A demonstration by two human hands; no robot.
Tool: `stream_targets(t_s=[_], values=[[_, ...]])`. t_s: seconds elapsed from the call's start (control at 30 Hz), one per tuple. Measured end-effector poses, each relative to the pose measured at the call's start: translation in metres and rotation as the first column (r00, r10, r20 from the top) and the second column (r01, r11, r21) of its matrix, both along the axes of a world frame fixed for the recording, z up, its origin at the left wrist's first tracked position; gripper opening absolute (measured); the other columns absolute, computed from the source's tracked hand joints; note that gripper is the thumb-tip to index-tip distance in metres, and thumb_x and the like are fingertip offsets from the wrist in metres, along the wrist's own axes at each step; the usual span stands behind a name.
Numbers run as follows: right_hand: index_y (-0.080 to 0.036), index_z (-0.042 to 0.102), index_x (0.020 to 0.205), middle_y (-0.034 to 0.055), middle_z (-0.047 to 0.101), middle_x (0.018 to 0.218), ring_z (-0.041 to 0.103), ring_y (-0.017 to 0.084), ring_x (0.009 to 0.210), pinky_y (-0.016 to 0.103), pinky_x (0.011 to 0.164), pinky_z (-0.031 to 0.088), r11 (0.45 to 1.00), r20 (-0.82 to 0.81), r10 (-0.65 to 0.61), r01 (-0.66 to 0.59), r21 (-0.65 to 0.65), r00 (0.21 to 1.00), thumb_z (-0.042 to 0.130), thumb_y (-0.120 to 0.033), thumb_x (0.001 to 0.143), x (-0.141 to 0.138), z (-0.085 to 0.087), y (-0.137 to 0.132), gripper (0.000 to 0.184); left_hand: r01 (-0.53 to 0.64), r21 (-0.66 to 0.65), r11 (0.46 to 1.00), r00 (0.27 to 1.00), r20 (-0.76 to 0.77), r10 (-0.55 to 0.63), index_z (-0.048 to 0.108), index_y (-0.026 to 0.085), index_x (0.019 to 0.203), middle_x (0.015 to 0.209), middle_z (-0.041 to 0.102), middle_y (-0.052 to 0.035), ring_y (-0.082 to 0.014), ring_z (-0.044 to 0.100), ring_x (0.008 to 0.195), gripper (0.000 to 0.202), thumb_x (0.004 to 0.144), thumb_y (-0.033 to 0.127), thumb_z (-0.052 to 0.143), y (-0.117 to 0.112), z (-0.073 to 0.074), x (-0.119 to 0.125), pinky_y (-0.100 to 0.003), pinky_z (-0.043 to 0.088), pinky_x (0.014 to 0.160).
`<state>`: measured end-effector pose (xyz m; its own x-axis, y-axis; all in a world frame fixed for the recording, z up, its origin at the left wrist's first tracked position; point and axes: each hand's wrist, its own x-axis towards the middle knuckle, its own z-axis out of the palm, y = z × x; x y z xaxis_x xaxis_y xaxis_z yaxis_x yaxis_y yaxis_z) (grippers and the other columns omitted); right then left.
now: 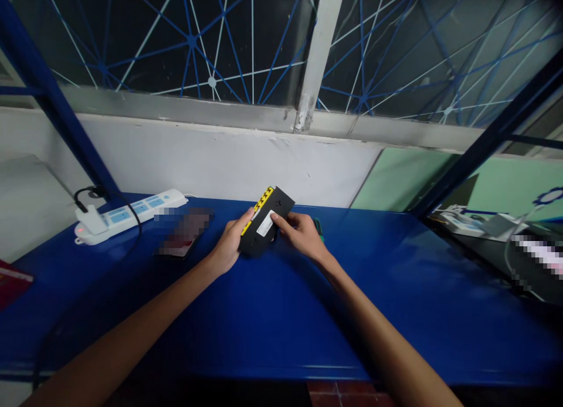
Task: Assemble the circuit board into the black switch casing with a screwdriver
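Note:
A black network switch (280, 203) with a row of yellow ports along one long edge and a white label is held up, tilted, above the blue table. My left hand (229, 241) is closed on its left end, the thumb along the yellow edge. On the other side, my right hand (304, 235) grips the switch, with its thumb against the label; the fingers beneath are mostly hidden. Just behind my right hand a green object (319, 229) shows in part, too covered to name.
A white power strip (145, 206) with a black plugged-in cable lies at the back left of the blue table (272, 325). Beside it is a blurred-out phone-like object (183, 234). A red item (13, 282) sits far left. Blue posts, papers and a dark device (492, 248) stand right.

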<state>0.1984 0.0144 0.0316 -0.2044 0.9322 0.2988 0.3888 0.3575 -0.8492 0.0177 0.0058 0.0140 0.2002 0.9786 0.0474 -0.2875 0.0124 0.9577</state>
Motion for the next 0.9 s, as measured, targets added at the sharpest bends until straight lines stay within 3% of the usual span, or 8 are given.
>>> stream_targets(t_s=[0.13,0.23,0.33,0.4,0.43,0.5,0.7,0.9], values=[[-0.019,0.050,0.073,-0.0048,0.053,0.053,0.040,0.007,0.035,0.021,0.035,0.027,0.987,-0.337,0.053,-0.101,-0.127,0.940,0.056,-0.058,0.083,-0.014,-0.008,-0.002,0.041,-0.052,0.005,0.999,0.999,0.009,0.052,0.071,0.011,0.098,0.078,0.073,-0.0089,-0.0179,0.066,0.064,0.046,0.086,0.052,0.056,0.006,0.006,-0.001,-0.025,0.049,0.055],[-0.020,0.050,0.085,-0.0062,0.055,0.052,0.041,0.007,0.032,0.020,0.033,0.026,0.977,-0.446,0.076,-0.155,-0.145,0.892,0.056,-0.056,0.084,-0.016,-0.004,-0.004,0.037,0.059,0.023,0.998,0.996,-0.070,-0.057,0.073,0.011,0.092,0.074,0.073,-0.0091,-0.0179,0.065,0.060,0.052,0.087,0.058,0.051,0.014,0.020,0.000,-0.026,0.048,0.054],[-0.021,0.048,0.078,-0.0068,0.052,0.049,0.043,0.007,0.033,0.019,0.033,0.028,0.993,-0.529,-0.018,-0.046,-0.107,0.848,0.058,-0.055,0.083,-0.008,0.003,-0.001,0.036,0.169,0.070,0.983,0.968,-0.202,-0.152,0.073,0.011,0.091,0.074,0.072,-0.0113,-0.0211,0.066,0.064,0.069,0.090,0.066,0.032,0.028,0.040,0.007,-0.030,0.049,0.059],[-0.022,0.045,0.071,-0.0075,0.048,0.046,0.042,0.006,0.033,0.019,0.034,0.028,0.994,-0.586,-0.110,0.077,-0.080,0.803,0.060,-0.056,0.082,0.003,0.007,0.004,0.039,0.114,0.188,0.976,0.926,-0.377,-0.035,0.073,0.013,0.091,0.080,0.073,-0.0111,-0.0239,0.067,0.072,0.068,0.089,0.068,0.033,0.041,0.050,0.014,-0.032,0.049,0.064],[-0.022,0.044,0.069,-0.0074,0.048,0.047,0.042,0.006,0.034,0.019,0.034,0.029,0.991,-0.610,-0.133,0.103,-0.084,0.781,0.061,-0.056,0.082,0.009,0.009,0.008,0.040,0.044,0.242,0.969,0.853,-0.514,0.090,0.073,0.015,0.090,0.082,0.073,-0.0112,-0.0262,0.066,0.077,0.065,0.087,0.068,0.036,0.049,0.054,0.018,-0.033,0.048,0.065],[-0.022,0.041,0.063,-0.0090,0.041,0.045,0.041,0.006,0.035,0.018,0.035,0.031,0.974,-0.676,-0.220,0.199,-0.110,0.704,0.065,-0.055,0.079,0.023,0.010,0.015,0.044,0.038,0.290,0.956,0.541,-0.811,0.225,0.072,0.019,0.087,0.091,0.072,-0.0129,-0.0310,0.064,0.093,0.065,0.088,0.070,0.032,0.065,0.057,0.026,-0.037,0.047,0.074],[-0.020,0.040,0.056,-0.0068,0.043,0.043,0.040,0.006,0.035,0.017,0.034,0.033,0.851,-0.685,-0.496,0.456,-0.261,0.534,0.062,-0.058,0.079,0.059,0.006,0.033,0.049,-0.083,0.141,0.986,0.328,-0.931,0.161,0.071,0.012,0.092,0.123,0.055,-0.0279,-0.0472,0.050,0.113,0.061,0.063,0.066,0.071,0.096,0.039,0.054,-0.051,0.041,0.085],[-0.020,0.038,0.053,-0.0063,0.043,0.042,0.041,0.005,0.034,0.017,0.033,0.035,0.799,-0.673,-0.575,0.494,-0.341,0.465,0.061,-0.054,0.082,0.067,0.007,0.035,0.050,-0.122,0.105,0.987,0.418,-0.896,0.147,0.069,0.010,0.083,0.109,0.060,-0.0287,-0.0517,0.047,0.116,0.042,0.053,0.035,0.082,0.092,0.019,0.064,-0.052,0.041,0.084]])
